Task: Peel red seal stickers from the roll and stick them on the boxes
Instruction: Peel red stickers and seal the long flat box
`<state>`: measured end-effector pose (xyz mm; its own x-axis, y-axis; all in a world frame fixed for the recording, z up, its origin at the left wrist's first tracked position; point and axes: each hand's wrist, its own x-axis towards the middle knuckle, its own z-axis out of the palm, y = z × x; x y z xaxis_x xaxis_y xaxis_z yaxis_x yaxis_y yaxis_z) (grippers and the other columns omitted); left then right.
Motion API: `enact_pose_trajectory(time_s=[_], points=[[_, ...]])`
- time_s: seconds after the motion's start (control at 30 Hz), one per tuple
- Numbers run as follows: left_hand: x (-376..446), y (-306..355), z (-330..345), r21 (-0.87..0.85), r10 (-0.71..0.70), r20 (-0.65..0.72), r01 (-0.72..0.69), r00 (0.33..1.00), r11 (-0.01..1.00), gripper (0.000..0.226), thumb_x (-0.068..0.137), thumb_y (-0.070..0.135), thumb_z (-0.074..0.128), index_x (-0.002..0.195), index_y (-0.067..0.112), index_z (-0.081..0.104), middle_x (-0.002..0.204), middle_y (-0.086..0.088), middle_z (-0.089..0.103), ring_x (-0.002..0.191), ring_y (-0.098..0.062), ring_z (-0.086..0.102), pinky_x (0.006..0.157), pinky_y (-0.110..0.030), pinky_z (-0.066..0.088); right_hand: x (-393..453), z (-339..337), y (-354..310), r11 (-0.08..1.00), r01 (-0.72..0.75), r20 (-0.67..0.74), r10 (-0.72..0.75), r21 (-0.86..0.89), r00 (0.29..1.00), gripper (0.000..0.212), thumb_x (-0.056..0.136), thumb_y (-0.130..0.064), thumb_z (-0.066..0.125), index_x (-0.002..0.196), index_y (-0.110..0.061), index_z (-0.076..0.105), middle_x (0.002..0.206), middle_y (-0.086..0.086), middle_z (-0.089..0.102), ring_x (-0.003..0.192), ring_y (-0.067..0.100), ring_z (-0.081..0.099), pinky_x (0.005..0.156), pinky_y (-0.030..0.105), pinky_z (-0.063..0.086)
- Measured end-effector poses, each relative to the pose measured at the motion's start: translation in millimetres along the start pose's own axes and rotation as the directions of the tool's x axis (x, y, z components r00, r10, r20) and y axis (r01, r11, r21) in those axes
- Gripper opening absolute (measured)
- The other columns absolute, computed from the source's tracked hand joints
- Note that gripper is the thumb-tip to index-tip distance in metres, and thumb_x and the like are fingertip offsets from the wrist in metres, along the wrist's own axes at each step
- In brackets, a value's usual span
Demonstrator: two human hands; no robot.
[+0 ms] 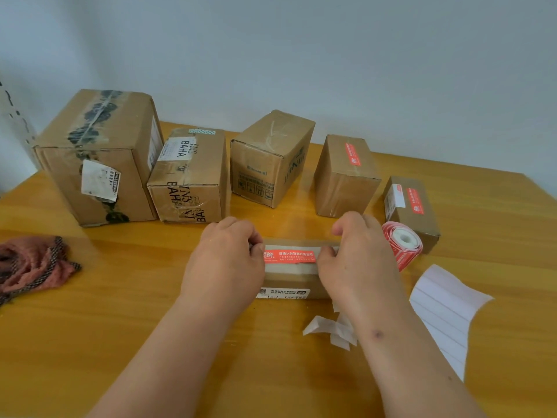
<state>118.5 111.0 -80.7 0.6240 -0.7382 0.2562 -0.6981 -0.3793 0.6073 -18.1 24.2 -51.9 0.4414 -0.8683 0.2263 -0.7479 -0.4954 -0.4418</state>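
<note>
It looked like a home parcel-packing corner: a varnished wooden table [301,372] against a plain pale wall [331,55], taped cardboard shipping boxes [102,155] in a row, a crumpled cloth [33,263].

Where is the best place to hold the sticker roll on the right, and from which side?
Hold the sticker roll by its outer red rim, from above. It stands on edge with its white core facing the camera, so fingers can close over the top. A small box sits close behind it and the right hand close on its left.
</note>
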Motion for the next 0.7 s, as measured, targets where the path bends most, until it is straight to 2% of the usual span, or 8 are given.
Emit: enact_pose_trajectory(time_s=[0.07, 0.13, 0.23, 0.37, 0.43, 0.53, 0.6, 0.7], points=[[1, 1, 1, 0.015, 0.005, 0.002, -0.005, 1.0, 1.0, 0.008, 0.094, 0.023, 0.054, 0.088, 0.025, 0.06, 0.092, 0.012, 0.054, 0.094, -0.013, 0.047, 0.075, -0.028, 0.046, 0, 3, -1, 1.0, 0.024, -0.032, -0.024, -0.003, 0.999, 0.015, 0.091, -0.03, 0.057, 0.102, -0.026, 0.047, 0.101, -0.008, 0.042, 0.084, 0.008, 0.043, 0.065, 0.015, 0.038], [2, 5, 2, 0.034, -0.01, 0.005, 0.01, 1.0, 0.999, 0.009, 0.093, 0.032, 0.055, 0.088, 0.026, 0.057, 0.091, 0.011, 0.052, 0.094, -0.014, 0.047, 0.078, -0.032, 0.048, 3, 9, -1, 0.998, 0.032, -0.048, -0.034, -0.055, 0.998, 0.024, 0.09, -0.041, 0.054, 0.108, -0.025, 0.051, 0.104, -0.006, 0.043, 0.092, 0.011, 0.039, 0.077, 0.024, 0.043], [5, 11, 4, 0.075, -0.064, 0.024, 0.062, 0.998, 0.995, 0.023, 0.086, 0.05, 0.06, 0.087, 0.028, 0.052, 0.09, 0.011, 0.049, 0.092, -0.015, 0.045, 0.08, -0.036, 0.048, 8, 14, -2, 0.996, -0.022, 0.018, 0.023, -0.09, 1.0, 0.034, 0.089, -0.051, 0.051, 0.111, -0.025, 0.053, 0.11, -0.003, 0.045, 0.1, 0.016, 0.041, 0.085, 0.034, 0.046], [8, 10, 3, -0.009, -0.127, 0.056, 0.128, 0.99, 0.992, 0.007, 0.091, 0.026, 0.057, 0.094, 0.029, 0.052, 0.098, 0.011, 0.053, 0.098, -0.015, 0.048, 0.087, -0.041, 0.05, 16, 9, 7, 0.996, -0.083, 0.113, 0.084, -0.009, 0.99, 0.026, 0.093, -0.029, 0.053, 0.118, -0.023, 0.057, 0.117, 0.0, 0.053, 0.098, 0.016, 0.052, 0.083, 0.03, 0.05], [8, 8, 3, -0.078, -0.153, 0.066, 0.158, 0.986, 0.984, 0.014, 0.093, 0.016, 0.052, 0.097, 0.03, 0.05, 0.099, 0.011, 0.053, 0.102, -0.017, 0.051, 0.087, -0.043, 0.051, 16, 5, 10, 0.996, -0.091, 0.114, 0.089, 0.019, 0.99, 0.028, 0.093, -0.027, 0.052, 0.121, -0.023, 0.056, 0.118, -0.002, 0.054, 0.096, 0.013, 0.051, 0.08, 0.026, 0.047], [5, 10, 4, -0.14, -0.148, 0.084, 0.159, 0.985, 0.977, 0.01, 0.095, 0.03, 0.054, 0.099, 0.032, 0.046, 0.095, 0.014, 0.049, 0.103, -0.017, 0.05, 0.089, -0.044, 0.05, 9, 7, 9, 0.996, -0.076, 0.166, 0.066, 0.056, 0.984, 0.043, 0.088, -0.048, 0.054, 0.125, -0.026, 0.054, 0.115, -0.007, 0.048, 0.102, 0.013, 0.05, 0.081, 0.027, 0.046], [0, 11, 4, -0.119, -0.132, 0.12, 0.146, 0.984, 0.982, 0.028, 0.087, 0.041, 0.064, 0.102, 0.033, 0.042, 0.098, 0.014, 0.048, 0.105, -0.014, 0.045, 0.092, -0.04, 0.047, 4, 9, 9, 0.996, -0.067, 0.207, 0.055, 0.052, 0.977, 0.053, 0.082, -0.056, 0.059, 0.127, -0.028, 0.052, 0.112, -0.009, 0.043, 0.106, 0.015, 0.049, 0.085, 0.031, 0.048], [-3, 7, 3, -0.161, -0.129, 0.133, 0.15, 0.983, 0.975, 0.034, 0.085, 0.026, 0.068, 0.105, 0.035, 0.042, 0.096, 0.02, 0.045, 0.106, -0.013, 0.045, 0.093, -0.041, 0.049, 3, 5, 11, 0.994, -0.073, 0.209, 0.054, 0.086, 0.976, 0.044, 0.087, -0.041, 0.059, 0.129, -0.028, 0.051, 0.119, -0.009, 0.043, 0.107, 0.014, 0.049, 0.09, 0.03, 0.048]])
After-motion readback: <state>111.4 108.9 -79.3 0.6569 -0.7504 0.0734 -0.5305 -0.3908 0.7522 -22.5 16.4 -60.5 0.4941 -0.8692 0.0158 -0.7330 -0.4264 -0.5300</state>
